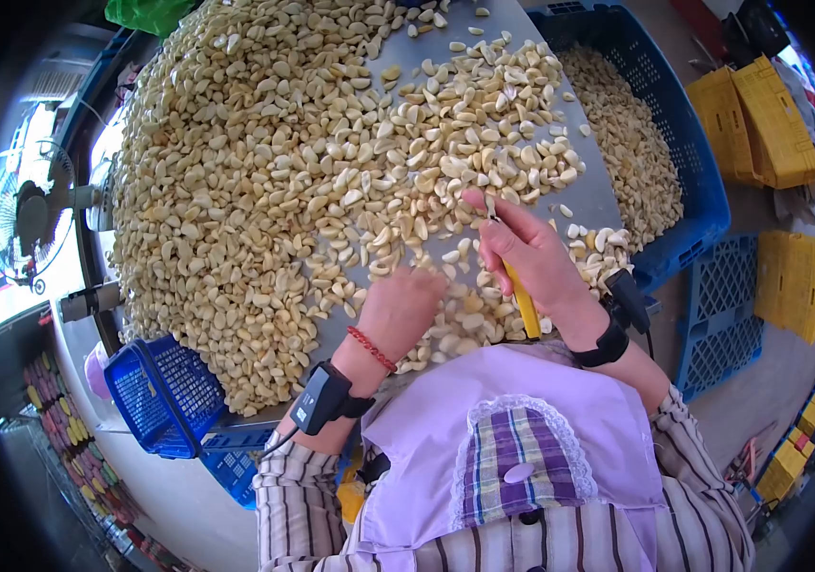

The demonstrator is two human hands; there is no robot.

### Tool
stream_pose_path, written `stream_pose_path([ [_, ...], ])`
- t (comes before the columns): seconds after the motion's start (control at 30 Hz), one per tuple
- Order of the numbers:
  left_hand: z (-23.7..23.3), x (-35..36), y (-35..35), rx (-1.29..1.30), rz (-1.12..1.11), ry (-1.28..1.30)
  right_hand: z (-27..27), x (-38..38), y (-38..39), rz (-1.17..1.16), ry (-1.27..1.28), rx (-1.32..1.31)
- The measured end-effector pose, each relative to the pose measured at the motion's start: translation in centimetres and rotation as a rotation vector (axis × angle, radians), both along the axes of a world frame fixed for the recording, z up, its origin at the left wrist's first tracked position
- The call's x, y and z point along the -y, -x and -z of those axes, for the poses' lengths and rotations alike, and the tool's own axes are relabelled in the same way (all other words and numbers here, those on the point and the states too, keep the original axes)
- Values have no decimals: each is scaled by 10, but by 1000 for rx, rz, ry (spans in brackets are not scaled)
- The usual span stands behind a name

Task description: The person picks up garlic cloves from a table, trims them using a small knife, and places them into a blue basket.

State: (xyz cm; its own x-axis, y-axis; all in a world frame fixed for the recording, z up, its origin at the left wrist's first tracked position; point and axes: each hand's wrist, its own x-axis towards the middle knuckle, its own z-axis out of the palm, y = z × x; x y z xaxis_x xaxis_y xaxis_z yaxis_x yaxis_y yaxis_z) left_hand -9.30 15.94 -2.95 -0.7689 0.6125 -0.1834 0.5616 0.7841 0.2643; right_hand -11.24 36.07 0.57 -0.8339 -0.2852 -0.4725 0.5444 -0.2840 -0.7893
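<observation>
Pale peeled cloves, garlic by their look, (236, 172) lie in a wide heap over the grey metal table (593, 181). My right hand (531, 257) is closed around a yellow-handled knife (525, 303), its short blade end showing near the thumb and index finger. To its left, my left hand (405, 303) hangs low over the cloves, back upward and blurred. Its fingers are curled, and whatever they may hold is hidden. Several cloves below and between the hands look smeared by motion.
A large blue crate (712, 191) of cloves stands at the table's right edge. A small blue basket (145, 400) is at the lower left. Yellow crates (794, 286) and a blue lattice crate (727, 310) are on the right. A fan (40, 214) stands far left.
</observation>
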Motion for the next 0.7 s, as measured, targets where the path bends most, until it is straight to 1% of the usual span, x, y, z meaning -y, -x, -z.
stream_pose_path([
  [0.1, 13, 8, 1, 30, 60, -12, -5, -3, 1, -1, -30, -13],
  [0.17, 22, 16, 4, 86, 5, -207, -2, -8, -1, 29, -16, -13],
  [0.2, 18, 23, 9, 86, 5, -204, 0, -10, 0, 59, 0, -13],
  [0.27, 10, 37, 17, 1164, -531, -847, 2, -13, 0, 83, 16, -14],
  [0.3, 11, 40, 19, 1170, -528, -845, 2, -16, 0, 105, 28, -15],
  [0.37, 13, 44, 20, 1369, -453, -1561, 6, -19, 0, 124, 45, -11],
  [0.4, 5, 41, 26, 1324, -591, -1447, 6, -18, 0, 137, 66, -10],
  [0.43, 7, 33, 28, 1319, -598, -1450, 6, -15, 1, 130, 68, -9],
  [0.5, 15, 4, 29, 608, -494, -817, 4, -12, 4, 139, 23, 27],
  [0.53, 25, -9, 27, 118, -319, -735, 3, -11, 4, 134, 21, 25],
  [0.57, 29, -14, 24, 116, -321, -738, 3, -11, 4, 102, 23, 1],
  [0.63, 29, -20, 19, -6, -151, -318, 0, -10, 4, 72, 23, -24],
  [0.67, 28, -22, 17, -6, -159, -253, -2, -10, 4, 85, 4, -19],
  [0.7, 32, -22, 17, -4, -153, -255, -3, -11, 3, 99, -15, -11],
])
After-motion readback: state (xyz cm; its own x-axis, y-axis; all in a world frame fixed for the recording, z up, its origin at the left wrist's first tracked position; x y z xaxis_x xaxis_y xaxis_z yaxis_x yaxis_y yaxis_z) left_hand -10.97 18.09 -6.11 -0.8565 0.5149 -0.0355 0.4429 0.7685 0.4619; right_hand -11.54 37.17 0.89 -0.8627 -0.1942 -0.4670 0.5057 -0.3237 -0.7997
